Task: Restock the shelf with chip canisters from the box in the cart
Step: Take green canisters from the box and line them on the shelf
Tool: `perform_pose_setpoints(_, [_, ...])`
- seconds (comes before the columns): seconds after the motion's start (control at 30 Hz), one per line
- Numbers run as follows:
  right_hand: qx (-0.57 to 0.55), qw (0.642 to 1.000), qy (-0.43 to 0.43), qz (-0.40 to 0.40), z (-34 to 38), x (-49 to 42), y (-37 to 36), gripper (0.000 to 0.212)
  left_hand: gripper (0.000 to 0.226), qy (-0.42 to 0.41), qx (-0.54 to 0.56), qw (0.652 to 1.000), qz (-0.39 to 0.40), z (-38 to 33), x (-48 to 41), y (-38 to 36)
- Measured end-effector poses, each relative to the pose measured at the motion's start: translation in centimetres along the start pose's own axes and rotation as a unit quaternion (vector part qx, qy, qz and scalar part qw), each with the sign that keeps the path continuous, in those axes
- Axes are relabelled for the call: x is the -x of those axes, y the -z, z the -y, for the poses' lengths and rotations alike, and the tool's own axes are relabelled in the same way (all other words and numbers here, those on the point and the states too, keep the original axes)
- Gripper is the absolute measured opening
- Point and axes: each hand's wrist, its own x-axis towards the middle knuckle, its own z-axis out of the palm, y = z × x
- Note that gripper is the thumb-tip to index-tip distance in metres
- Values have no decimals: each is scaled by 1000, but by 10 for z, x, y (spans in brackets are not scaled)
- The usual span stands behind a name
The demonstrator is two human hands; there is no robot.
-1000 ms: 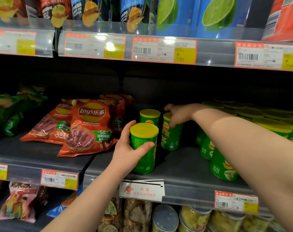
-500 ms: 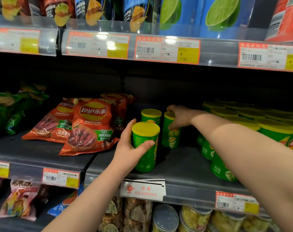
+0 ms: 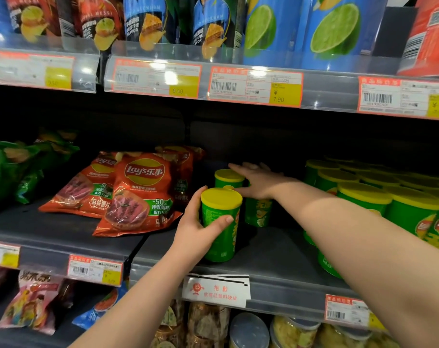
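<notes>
Red foil chip bags (image 3: 143, 194) are lying at the left of the dark grey metal shelf (image 3: 276, 249). The left hand (image 3: 196, 229) is gripping a green cylindrical chip canister with a yellow plastic lid (image 3: 222, 222), which is standing upright near the shelf's front edge. The right hand (image 3: 258, 182) is lying flat, fingers straight, over a rear canister (image 3: 258, 213). Bare shelf is separating these from the packed canister rows (image 3: 389, 204) at the right.

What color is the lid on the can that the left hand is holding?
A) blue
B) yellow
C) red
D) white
B: the left hand grips a green canister standing on the shelf, and its lid is plainly yellow.
</notes>
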Motion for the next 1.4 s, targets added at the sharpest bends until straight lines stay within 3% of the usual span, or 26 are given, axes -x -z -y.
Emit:
perform_pose_setpoints(0.17, [27,998,10,-59,1,-1,-10,60,72,-5,-1,1000,-3,0,-1,2])
perform_pose_setpoints(0.77, [13,998,25,-54,-9,-15,-7,66,78,-9,-18,1000,-8,8,-6,9])
perform_pose_setpoints(0.83, [-45,990,43,-128,-1,-10,-3,62,74,-7,-11,1000,-2,7,-7,9])
perform_pose_setpoints(0.9, [-179,966,76,-172,12,1,5,45,78,-13,0,1000,9,8,-8,10])
perform_pose_setpoints(0.97, [-259,953,132,-85,25,15,14,34,72,-12,2,1000,25,9,-9,9])
perform_pose_setpoints(1.07, [-142,971,181,64,37,36,22,54,59,-6,-35,999,37,7,-8,9])
perform_pose_setpoints(1.13, [-80,978,177,71,38,41,25,68,59,1,-101,995,21,6,-7,9])
perform_pose_setpoints(1.2, [-72,986,145,50,40,41,26,70,65,18,-253,967,23,3,-2,12])
perform_pose_setpoints(1.3, [-57,996,65,9,45,38,23,76,51,-2,-509,860,39,6,10,17])
perform_pose_setpoints(1.4, [-43,999,22,-14,49,36,20,83,40,-43,-579,814,26,15,19,20])
